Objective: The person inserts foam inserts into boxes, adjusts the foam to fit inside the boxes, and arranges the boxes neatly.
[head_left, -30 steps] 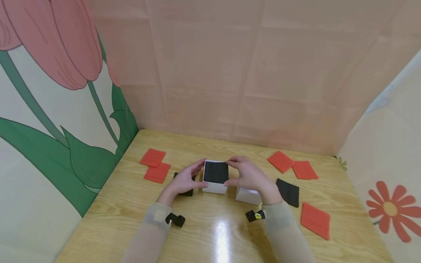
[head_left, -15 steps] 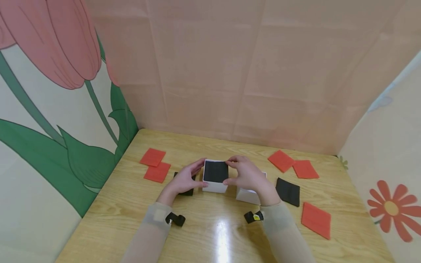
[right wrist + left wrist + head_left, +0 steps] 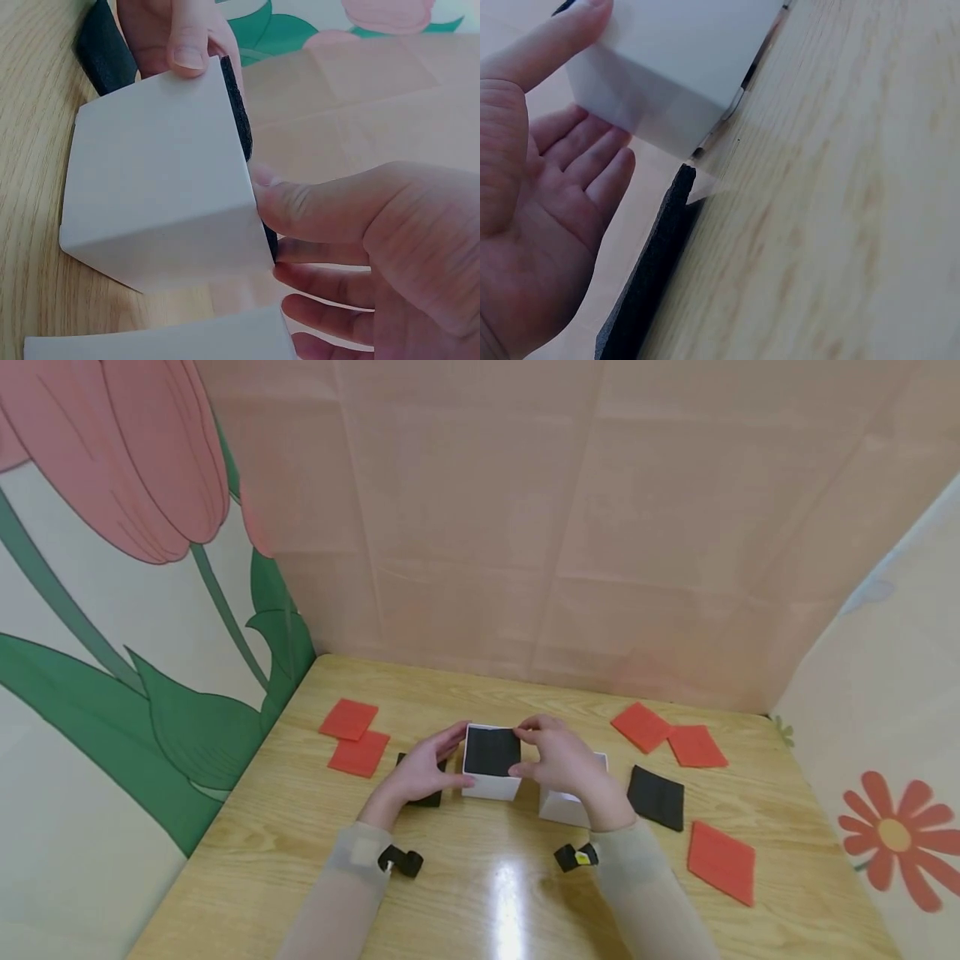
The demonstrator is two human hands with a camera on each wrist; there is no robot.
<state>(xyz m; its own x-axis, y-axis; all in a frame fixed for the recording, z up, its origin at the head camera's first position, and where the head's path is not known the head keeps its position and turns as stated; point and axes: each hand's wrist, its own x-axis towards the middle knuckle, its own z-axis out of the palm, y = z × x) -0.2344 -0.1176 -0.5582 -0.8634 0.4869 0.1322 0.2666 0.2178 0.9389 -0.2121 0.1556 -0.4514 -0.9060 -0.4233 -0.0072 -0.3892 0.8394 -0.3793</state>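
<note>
Little has shifted: right hand (image 3: 564, 762) edges slightly left, pinching the black pad (image 3: 492, 752) atop the white box (image 3: 491, 787); left hand (image 3: 422, 771), fingers spread, steadies the box's opposite side.

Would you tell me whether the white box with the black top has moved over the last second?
No. The white box sits where it was beside the second white box.

- You get bright, even light; an overhead glare streak sits on the wooden table (image 3: 504, 893).
- Your head view bends at its edges.
- Both wrist views blur close up.
</note>
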